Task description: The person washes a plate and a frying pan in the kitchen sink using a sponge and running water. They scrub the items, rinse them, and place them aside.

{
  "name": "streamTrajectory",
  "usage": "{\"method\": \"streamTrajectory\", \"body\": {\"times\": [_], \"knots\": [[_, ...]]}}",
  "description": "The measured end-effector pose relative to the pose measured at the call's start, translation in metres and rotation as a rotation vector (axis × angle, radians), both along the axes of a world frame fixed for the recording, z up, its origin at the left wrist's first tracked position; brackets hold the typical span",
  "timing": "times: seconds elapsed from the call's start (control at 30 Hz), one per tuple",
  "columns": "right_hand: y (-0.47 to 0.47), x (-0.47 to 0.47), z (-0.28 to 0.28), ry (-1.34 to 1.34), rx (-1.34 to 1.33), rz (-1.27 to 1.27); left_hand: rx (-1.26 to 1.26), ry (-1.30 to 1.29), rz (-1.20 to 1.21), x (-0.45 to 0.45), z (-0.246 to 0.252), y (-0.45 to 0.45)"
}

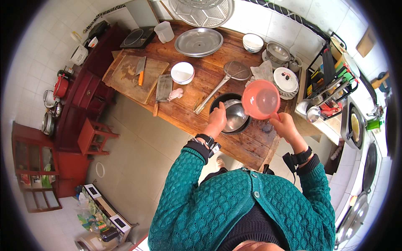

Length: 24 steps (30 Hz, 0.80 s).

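Note:
My left hand (217, 119) grips the rim of a metal bowl (235, 116), which is tilted inside a dark round pot (228, 97) near the table's front edge. Closed around the handle of a pink plastic dipper (261, 99) is my right hand (284, 125); the dipper is just right of the metal bowl, overlapping the pot's rim in view. A long-handled wire skimmer (237, 70) lies behind the pot. To the left are a cleaver (164, 88), a crumpled pinkish piece (175, 94) and a white bowl (182, 73).
A wooden cutting board (135, 78) with an orange-handled knife (141, 71) lies at the table's left. Metal trays (198, 41) stand at the back. A lidded white dish (285, 79) and a utensil rack (329, 84) are on the right. A red stool (95, 136) stands on the floor.

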State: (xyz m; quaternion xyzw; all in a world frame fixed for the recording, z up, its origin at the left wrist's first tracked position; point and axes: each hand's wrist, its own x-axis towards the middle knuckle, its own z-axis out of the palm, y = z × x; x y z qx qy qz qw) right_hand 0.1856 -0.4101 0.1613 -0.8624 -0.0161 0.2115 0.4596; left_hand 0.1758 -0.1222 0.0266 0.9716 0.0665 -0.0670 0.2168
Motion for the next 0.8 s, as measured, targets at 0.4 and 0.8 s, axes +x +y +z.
{"method": "streamTrajectory", "body": {"times": [0.4,0.8], "knots": [[0.01,0.015,-0.043,-0.26,-0.168,0.05,-0.309,0.293,0.181,0.029,-0.008,0.018],[0.023,0.014,-0.029,-0.306,-0.281,0.057,-0.114,0.008,-0.01,0.021,-0.002,0.013]]}}
